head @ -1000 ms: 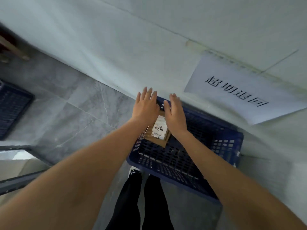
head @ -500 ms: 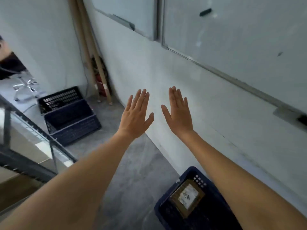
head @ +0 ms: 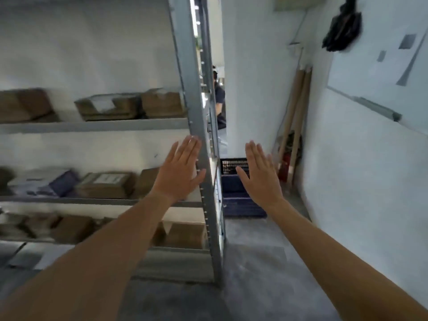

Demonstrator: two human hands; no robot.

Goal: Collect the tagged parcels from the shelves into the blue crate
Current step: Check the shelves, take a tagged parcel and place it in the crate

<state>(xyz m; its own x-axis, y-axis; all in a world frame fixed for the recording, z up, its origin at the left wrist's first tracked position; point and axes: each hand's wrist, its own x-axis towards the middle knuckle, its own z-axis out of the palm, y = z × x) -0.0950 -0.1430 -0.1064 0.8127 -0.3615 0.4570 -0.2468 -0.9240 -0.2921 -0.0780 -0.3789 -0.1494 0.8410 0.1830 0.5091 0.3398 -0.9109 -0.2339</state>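
Observation:
My left hand (head: 179, 171) is raised, empty, fingers apart, in front of the grey metal shelf rack (head: 196, 126). My right hand (head: 260, 176) is also empty and spread, to the right of the rack's upright. Brown cardboard parcels sit on the shelves: one with a white label (head: 106, 184) on the middle shelf, others (head: 108, 107) on the upper shelf and on the lower shelf (head: 185, 235). The view is blurred. The blue crate that I put the parcel in is out of view.
Dark blue crates (head: 234, 181) stand on the floor behind the rack by the white wall. Long cardboard tubes (head: 294, 126) lean in the corner. A whiteboard (head: 379, 66) hangs on the right wall. A person (head: 218, 100) stands beyond the rack.
I let go of the labelled parcel in the blue crate, lifted both empty hands, and turned left from the wall toward the shelf rack.

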